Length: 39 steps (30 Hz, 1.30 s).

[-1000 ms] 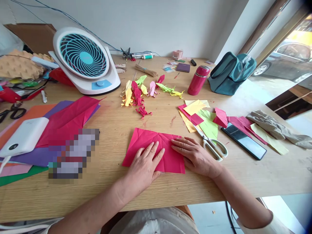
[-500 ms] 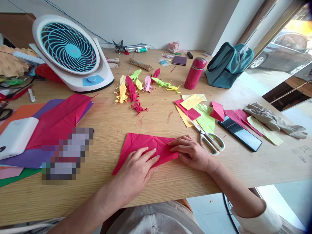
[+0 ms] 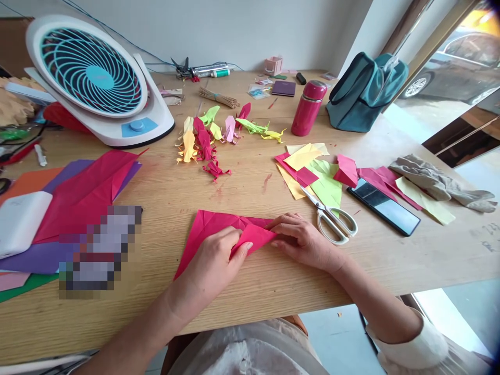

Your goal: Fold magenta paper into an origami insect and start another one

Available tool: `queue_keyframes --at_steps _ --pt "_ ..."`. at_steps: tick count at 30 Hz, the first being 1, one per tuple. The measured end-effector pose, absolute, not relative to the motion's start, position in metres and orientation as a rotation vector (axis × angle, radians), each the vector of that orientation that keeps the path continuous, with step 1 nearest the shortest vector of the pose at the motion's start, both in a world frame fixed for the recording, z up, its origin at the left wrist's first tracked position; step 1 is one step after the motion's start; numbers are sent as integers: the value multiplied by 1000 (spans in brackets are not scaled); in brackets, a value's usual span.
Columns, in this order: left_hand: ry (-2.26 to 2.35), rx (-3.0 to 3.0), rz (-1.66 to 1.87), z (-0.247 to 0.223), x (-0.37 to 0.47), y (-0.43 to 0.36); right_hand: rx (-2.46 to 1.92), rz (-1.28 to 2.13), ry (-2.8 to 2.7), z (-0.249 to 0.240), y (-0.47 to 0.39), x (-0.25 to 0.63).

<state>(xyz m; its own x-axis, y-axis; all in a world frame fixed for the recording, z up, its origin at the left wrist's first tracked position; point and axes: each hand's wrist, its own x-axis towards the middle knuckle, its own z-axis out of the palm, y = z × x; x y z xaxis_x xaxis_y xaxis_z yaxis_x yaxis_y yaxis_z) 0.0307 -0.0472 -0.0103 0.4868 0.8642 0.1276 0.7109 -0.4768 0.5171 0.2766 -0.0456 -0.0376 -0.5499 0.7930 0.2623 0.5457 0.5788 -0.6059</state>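
A creased sheet of red paper [image 3: 203, 226] lies on the wooden table in front of me, its near edge folded up into a flap. My left hand [image 3: 221, 255] pinches that flap between thumb and fingers, over the middle of the sheet. At the paper's right end, my right hand [image 3: 299, 240] grips the corner with its fingers closed; part of the corner is hidden beneath them. White-handled scissors [image 3: 335, 221] lie slightly open just right of my right hand. Several folded paper figures [image 3: 203, 140] in red, yellow, green and pink stand farther back.
A white fan [image 3: 94, 78] stands back left, above coloured paper sheets [image 3: 78, 203] and a white box-like device [image 3: 23, 221]. Paper scraps [image 3: 326, 182], a phone [image 3: 385, 205] and a grey glove [image 3: 433, 179] lie right. Behind are a red flask [image 3: 308, 109] and teal bag [image 3: 355, 99].
My left hand has gone from lying flat on the red paper to pinching its near edge, which is now folded upward. My right hand stays at the right end. The view has shifted slightly.
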Motion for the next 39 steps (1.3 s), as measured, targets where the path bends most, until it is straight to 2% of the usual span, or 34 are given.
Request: queue_keyframes --at_steps 12,17,28,39 --pt "1501 2090 468 -12 23 -25 -1365 795 -1932 -38 -40 273" --pt "1526 2079 512 -17 20 -19 -1465 796 -1916 -34 -39 268" --pt "1647 2111 234 -13 16 -12 -1524 720 -1978 -31 -41 262" --pt "1708 2289 182 -25 13 -14 -1563 701 -2006 -32 -41 261"
